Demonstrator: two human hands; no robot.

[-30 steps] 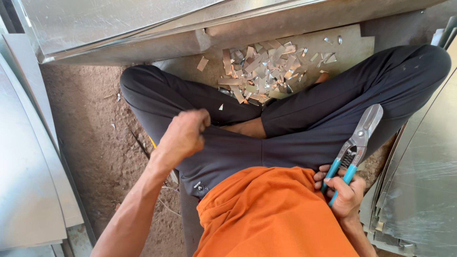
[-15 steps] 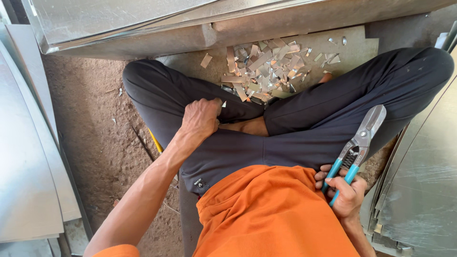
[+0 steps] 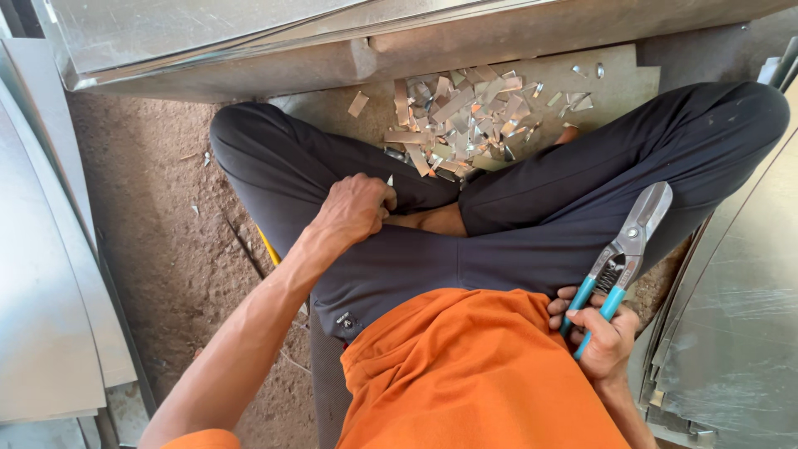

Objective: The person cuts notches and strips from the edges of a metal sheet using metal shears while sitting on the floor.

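I sit cross-legged on the ground in dark trousers [image 3: 532, 216] and an orange shirt [image 3: 474, 374]. My left hand [image 3: 357, 208] is closed into a loose fist and rests on my left thigh near the knee fold, with nothing visible in it. My right hand [image 3: 603, 337] grips the blue handles of tin snips [image 3: 628, 245] beside my right hip; their metal jaws point up and to the right, over my right leg. A pile of small cut metal scraps [image 3: 465, 120] lies on the floor just beyond my crossed legs.
A long folded sheet-metal piece [image 3: 332, 41] runs across the top. Flat metal sheets [image 3: 41, 274] lean at the left, and curved sheets [image 3: 740, 333] stack at the right. Brown dirt floor [image 3: 158, 216] shows at the left. A thin yellow item [image 3: 268, 247] pokes out under my left leg.
My left hand has moved forward along my thigh toward my crossed ankles. The right hand with the snips has stayed in place.
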